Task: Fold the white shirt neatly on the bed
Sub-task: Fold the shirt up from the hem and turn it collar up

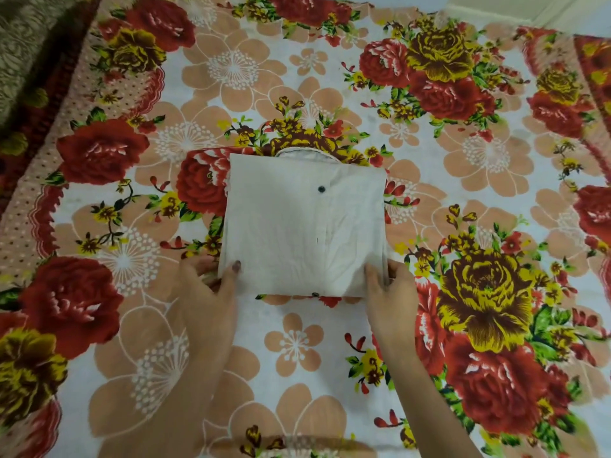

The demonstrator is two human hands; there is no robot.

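Counts: 2 grips, left grip (pixel 208 285) and right grip (pixel 391 292). 1 white shirt (pixel 297 226) between them. 2 dark buttons (pixel 321 189) on it: one beyond the grips, one at the edge between them. 1 bed (pixel 297 342). 1 brown cloth (pixel 20 44), far beyond left grip.

White shirt (pixel 297 226) with dark button (pixel 321 189); red-yellow-peach floral bedsheet (pixel 429 193).

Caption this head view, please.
The left hand and right hand hold the near corners of a folded shirt on a floral sheet.
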